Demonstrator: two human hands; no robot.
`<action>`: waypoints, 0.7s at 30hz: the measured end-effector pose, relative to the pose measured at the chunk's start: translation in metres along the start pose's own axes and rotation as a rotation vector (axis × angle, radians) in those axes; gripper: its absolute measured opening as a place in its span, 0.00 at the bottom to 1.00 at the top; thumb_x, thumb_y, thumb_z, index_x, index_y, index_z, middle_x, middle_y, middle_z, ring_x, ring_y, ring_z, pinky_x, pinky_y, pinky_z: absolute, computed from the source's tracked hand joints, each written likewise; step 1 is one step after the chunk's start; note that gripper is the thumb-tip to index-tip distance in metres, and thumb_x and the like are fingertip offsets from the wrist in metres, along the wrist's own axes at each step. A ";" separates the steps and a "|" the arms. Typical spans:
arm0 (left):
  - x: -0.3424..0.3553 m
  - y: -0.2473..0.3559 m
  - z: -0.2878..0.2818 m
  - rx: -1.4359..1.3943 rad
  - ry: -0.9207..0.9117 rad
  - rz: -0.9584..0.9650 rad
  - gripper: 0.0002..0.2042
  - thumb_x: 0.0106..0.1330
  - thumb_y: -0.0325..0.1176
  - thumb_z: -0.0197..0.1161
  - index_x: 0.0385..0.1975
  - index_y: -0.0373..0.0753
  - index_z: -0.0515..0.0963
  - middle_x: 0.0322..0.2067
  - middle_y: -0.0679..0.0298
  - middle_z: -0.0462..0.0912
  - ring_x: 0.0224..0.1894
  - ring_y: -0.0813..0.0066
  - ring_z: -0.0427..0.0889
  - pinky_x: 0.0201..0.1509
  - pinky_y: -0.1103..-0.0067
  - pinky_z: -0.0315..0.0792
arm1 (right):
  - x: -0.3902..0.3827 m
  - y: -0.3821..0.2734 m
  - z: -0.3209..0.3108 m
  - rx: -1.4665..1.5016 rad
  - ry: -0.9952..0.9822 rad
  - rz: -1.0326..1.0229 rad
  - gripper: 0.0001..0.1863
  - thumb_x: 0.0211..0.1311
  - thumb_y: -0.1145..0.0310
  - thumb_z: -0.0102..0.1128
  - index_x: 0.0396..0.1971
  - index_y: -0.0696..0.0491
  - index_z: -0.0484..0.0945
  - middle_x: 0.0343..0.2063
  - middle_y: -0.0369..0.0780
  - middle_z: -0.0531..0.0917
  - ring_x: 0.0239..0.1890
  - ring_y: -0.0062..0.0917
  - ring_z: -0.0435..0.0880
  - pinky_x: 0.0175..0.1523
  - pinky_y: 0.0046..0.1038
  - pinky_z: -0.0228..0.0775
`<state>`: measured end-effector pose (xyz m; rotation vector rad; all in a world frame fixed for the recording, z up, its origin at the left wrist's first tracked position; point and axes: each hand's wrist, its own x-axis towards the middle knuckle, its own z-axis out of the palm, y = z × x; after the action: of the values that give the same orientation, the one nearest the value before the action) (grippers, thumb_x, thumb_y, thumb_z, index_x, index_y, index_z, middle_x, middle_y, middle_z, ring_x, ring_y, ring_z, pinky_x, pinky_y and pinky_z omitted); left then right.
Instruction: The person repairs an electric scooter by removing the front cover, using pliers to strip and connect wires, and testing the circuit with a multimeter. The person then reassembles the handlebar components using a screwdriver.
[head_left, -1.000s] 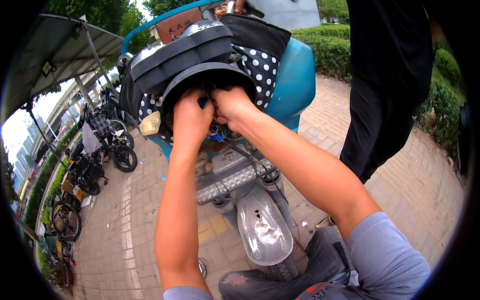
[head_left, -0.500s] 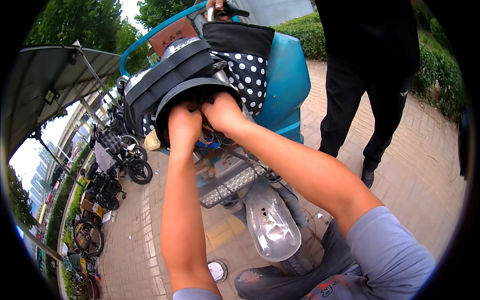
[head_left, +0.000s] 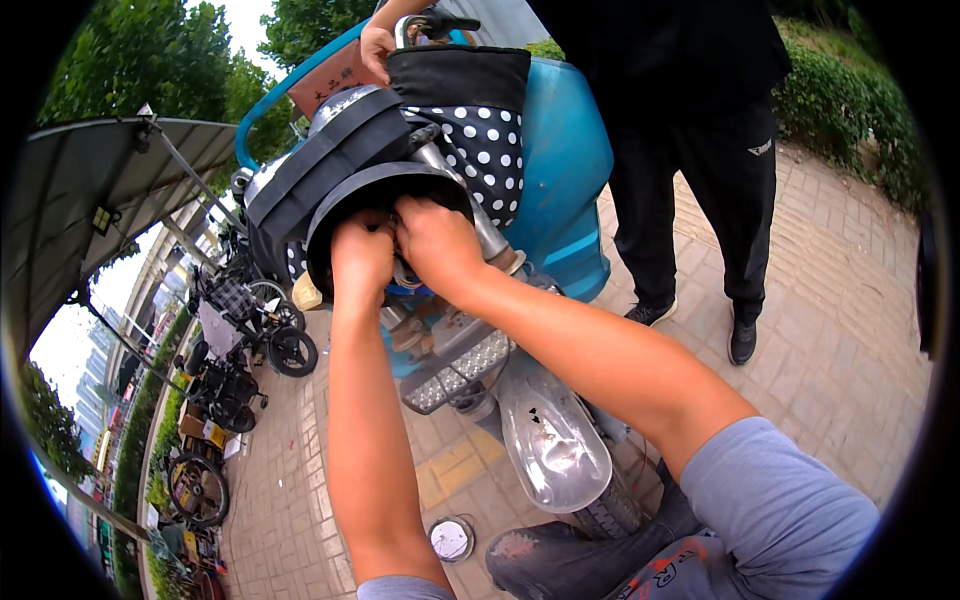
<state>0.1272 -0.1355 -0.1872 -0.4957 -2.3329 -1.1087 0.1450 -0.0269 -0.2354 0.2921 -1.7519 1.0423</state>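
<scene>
My left hand (head_left: 362,255) and right hand (head_left: 435,240) are both inside a black round housing (head_left: 350,182) at the front of a turquoise scooter (head_left: 560,170). Their fingers are curled close together among wires (head_left: 408,278); what they grip is hidden in shadow. Behind the housing are a black panel (head_left: 318,160) and a polka-dot cloth cover (head_left: 478,150). Below my hands are a lamp bar with clear lenses (head_left: 455,375) and the front wheel's clear mudguard (head_left: 550,450).
A person in black (head_left: 705,170) stands at the right, a hand (head_left: 376,52) at the handlebar. Parked bikes and wheelchairs (head_left: 225,360) line the left beside a canopy (head_left: 100,190). A hedge (head_left: 850,130) runs behind. A round metal object (head_left: 451,538) lies on the paving (head_left: 290,470).
The view has shifted, so the housing sits slightly lower and further left. My hands stay inside it. The other person's legs moved left in view, and their hand is lower beside the cover.
</scene>
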 end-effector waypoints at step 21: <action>-0.007 0.002 -0.002 -0.031 -0.006 0.022 0.08 0.58 0.24 0.60 0.36 0.27 0.80 0.29 0.58 0.82 0.29 0.73 0.77 0.35 0.77 0.71 | -0.003 0.009 0.004 -0.063 0.050 -0.206 0.03 0.53 0.73 0.55 0.26 0.56 0.75 0.24 0.47 0.78 0.25 0.46 0.80 0.29 0.42 0.73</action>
<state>0.1343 -0.1363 -0.1889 -0.5361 -2.3129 -1.1361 0.1380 -0.0256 -0.2430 0.3950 -1.6679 0.8385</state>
